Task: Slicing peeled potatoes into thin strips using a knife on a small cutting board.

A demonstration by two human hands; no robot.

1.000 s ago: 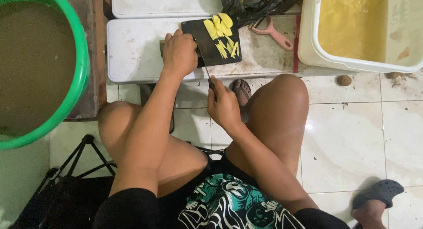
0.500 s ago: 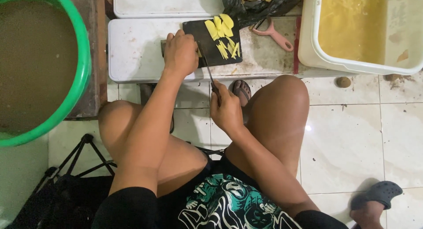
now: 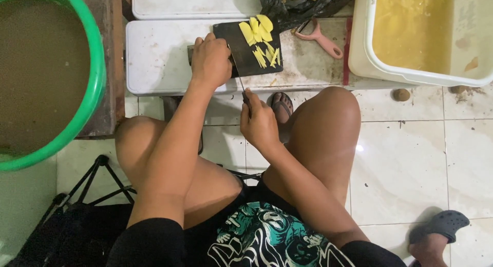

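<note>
— What's under the hands right now?

— I'm looking down at a dark cutting board (image 3: 251,51) lying on a low white bench (image 3: 159,61). My left hand (image 3: 210,61) is pressing down on the board's near-left corner, fingers curled together over whatever piece is being cut; the hand is hiding it, so I cannot tell its shape. I judge the curl is keeping the fingertips back from the edge.

— And the knife?

— My right hand (image 3: 259,124) is wrapping its fingers tight around the handle of the knife (image 3: 240,83), with the blade reaching up beside the left hand's knuckles. The handle is hanging off the bench's front edge, probably so the wrist is free to rock.

— Where are the cut pieces going?

— Yellow slices (image 3: 258,29) are sitting at the board's far end, and thin yellow strips (image 3: 267,56) are lying just below them, apart from the blade, likely to keep the cutting spot free.

— Anything around that?

— A pink peeler (image 3: 319,39) is lying on the bench right of the board, a white tub (image 3: 359,56) of yellowish water is standing beyond it, a black bag (image 3: 303,5) of scraps is behind the board, and a green basin (image 3: 95,82) of murky water is at my left.
</note>
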